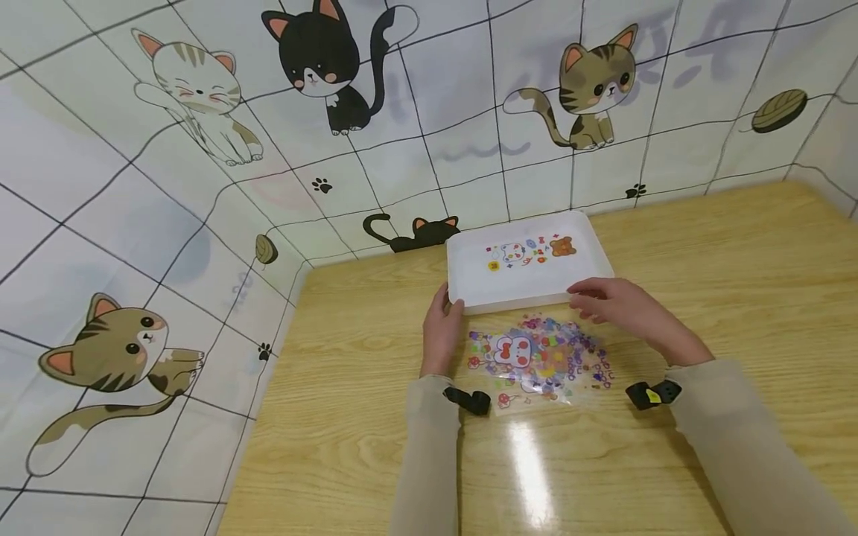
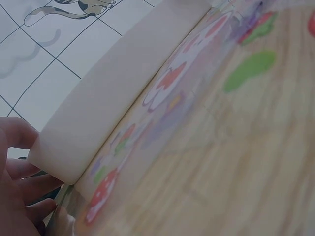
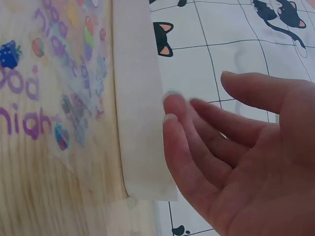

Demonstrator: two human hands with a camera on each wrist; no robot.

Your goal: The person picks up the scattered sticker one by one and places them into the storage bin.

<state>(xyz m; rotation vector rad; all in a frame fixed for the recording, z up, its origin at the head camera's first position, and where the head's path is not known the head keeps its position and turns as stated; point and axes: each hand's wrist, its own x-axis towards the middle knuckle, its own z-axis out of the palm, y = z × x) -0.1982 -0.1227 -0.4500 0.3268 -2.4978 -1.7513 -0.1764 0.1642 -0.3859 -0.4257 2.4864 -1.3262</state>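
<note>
A shallow white tray [image 1: 469, 279] lies at the back of the table with small colourful stickers [image 1: 514, 253] and a brown bear sticker [image 1: 563, 246] on its floor. My left hand [image 1: 442, 335] grips its front left corner, thumb at the front wall and fingers round the side. At the front right corner is my right hand [image 1: 613, 305], fingers loosely bent and fingertips right by the tray wall [image 3: 140, 103]; its thumb stands apart. Between the hands, in front of the tray, lie clear sticker sheets [image 1: 512, 351] with a bunny face and purple lettering.
The wooden table [image 1: 348, 417] meets a wall covering [image 1: 462, 164] with printed cats and grid lines behind and on the left. Each wrist wears a black strap [image 1: 469, 402] with a small device. The tray stands close to the back wall.
</note>
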